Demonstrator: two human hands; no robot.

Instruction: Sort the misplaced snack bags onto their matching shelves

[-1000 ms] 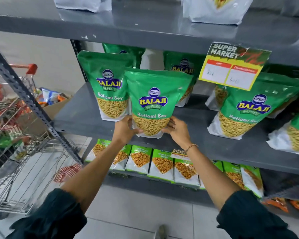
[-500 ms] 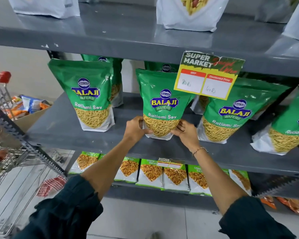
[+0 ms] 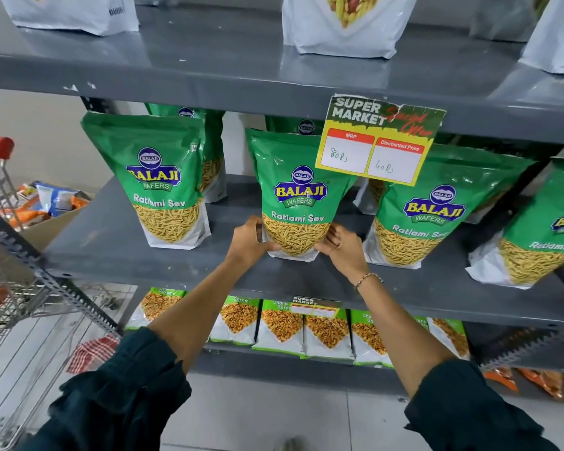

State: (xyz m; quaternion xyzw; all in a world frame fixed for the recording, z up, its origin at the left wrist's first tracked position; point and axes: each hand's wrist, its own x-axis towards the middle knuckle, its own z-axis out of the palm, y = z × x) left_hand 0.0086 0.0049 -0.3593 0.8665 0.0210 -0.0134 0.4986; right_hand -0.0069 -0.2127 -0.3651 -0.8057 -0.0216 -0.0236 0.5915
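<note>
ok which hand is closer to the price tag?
Right. The right hand grips the bag below the price tag; the left hand is further left.

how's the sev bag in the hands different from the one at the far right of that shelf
The held bag stands upright, facing forward; the far-right bag leans back, tilted. The left hand and right hand grip the held bag's base; nothing touches the far-right bag. Both are green Ratlami Sev bags on the same shelf.
</note>
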